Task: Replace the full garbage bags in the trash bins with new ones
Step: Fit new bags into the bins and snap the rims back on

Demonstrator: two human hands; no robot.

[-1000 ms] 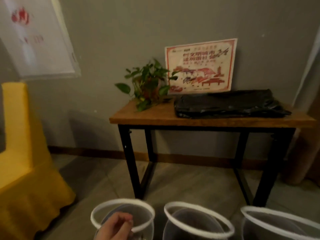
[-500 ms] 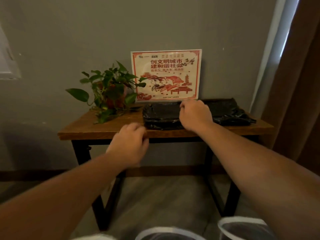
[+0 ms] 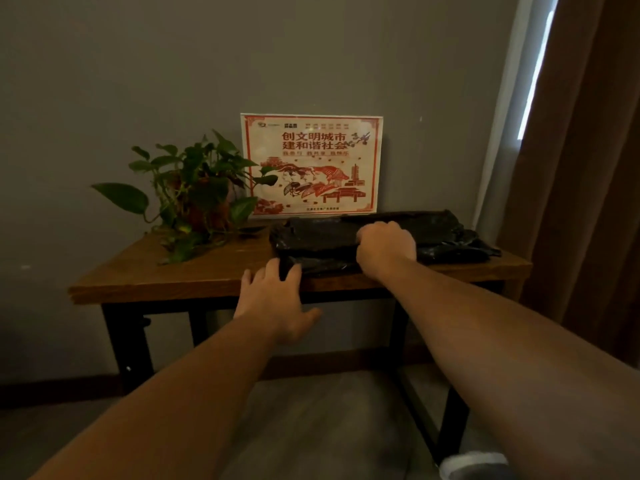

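right hand [image 3: 386, 247] grips the bags [image 3: 322, 237] near the table [image 3: 173, 275] edge; left hand [image 3: 277, 299] spread, touching their corner.

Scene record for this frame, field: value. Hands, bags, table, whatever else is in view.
surface: brown wooden table with black metal legs
task item: stack of folded black plastic garbage bags, lying on the table's right half
right hand: on top of the stack, fingers curled on the top layer
left hand: fingers straight, touching the stack's front left corner
other: green leafy potted plant left of the stack; red-and-white printed sign upright behind it
bin: white-rimmed trash bin, partly in view, bottom right
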